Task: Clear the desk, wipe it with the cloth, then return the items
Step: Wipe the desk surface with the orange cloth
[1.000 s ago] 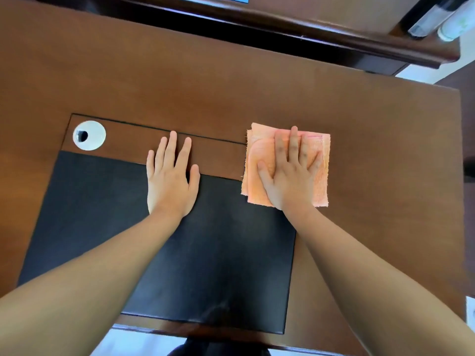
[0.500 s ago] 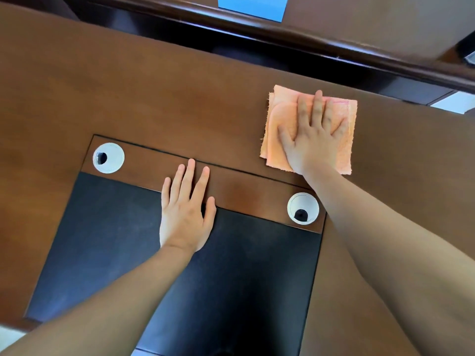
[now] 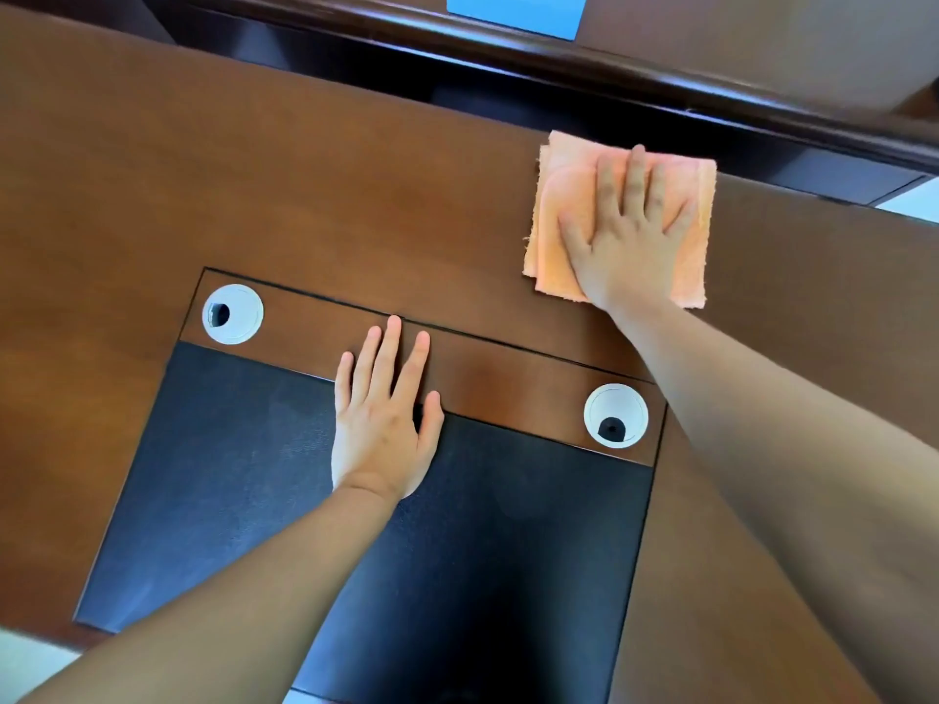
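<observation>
Your right hand (image 3: pixel 627 231) lay flat with fingers spread on the folded orange cloth (image 3: pixel 559 221), which sat far out on the desk (image 3: pixel 305 170) near its back edge, while your left hand (image 3: pixel 383 419) rested flat and holding nothing across the black mat (image 3: pixel 228 475). With 1 hand bracing, you were best served by even palm pressure and overlapping strokes. No items showed on the desk, so wiping looked underway.

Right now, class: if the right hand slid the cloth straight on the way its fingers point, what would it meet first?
Probably the desk's far edge: the right hand presses the orange cloth just short of it, with only bare wood between. The dark raised ledge lies beyond; depth unclear.
</observation>
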A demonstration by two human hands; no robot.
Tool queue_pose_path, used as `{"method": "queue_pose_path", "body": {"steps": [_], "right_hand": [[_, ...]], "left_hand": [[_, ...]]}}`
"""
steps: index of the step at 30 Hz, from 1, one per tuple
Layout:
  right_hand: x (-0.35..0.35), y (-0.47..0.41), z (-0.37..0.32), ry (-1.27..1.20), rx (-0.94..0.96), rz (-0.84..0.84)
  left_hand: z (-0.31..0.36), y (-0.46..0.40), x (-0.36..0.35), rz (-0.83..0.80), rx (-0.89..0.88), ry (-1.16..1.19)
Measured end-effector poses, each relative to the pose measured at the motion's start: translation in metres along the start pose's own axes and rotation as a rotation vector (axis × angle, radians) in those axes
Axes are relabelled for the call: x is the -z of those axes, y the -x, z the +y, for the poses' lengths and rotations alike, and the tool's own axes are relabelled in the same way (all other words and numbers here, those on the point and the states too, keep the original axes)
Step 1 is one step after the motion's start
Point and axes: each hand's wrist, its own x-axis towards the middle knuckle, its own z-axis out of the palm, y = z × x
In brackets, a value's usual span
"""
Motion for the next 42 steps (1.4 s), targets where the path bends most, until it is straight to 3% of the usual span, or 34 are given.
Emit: {"method": "queue_pose_path", "body": {"steps": [11,22,24,28,30,36,42], "right_hand": [[-0.024,0.132,-0.010,0.013,-0.052,0.032],[-0.045,0.287,-0.044,-0.011,-0.233,0.005],[-0.050,0.318,-0.053,-0.012,-0.265,0.015],[-0.062,0.377,-0.074,0.025,-0.314,0.020],[-0.067,0.406,-0.087,0.026,-0.334,0.027],[-0.085,0.472,-0.134,0.060,-0.410,0.069],[-0.090,0.460,-0.138,0.049,-0.393,0.065]], "left_hand": [[0.005,0.001,0.011,-0.053,-0.004,0.000],[-0.001,0.009,0.023,-0.076,-0.061,0.097],[-0.013,0.013,0.027,-0.109,-0.137,0.160],[-0.071,0.015,0.042,-0.223,-0.451,0.161],[-0.108,0.025,0.050,-0.207,-0.564,0.130],[-0.144,0.085,0.049,-0.071,-0.440,0.080],[-0.143,0.073,0.046,0.013,-0.404,0.135]]}}
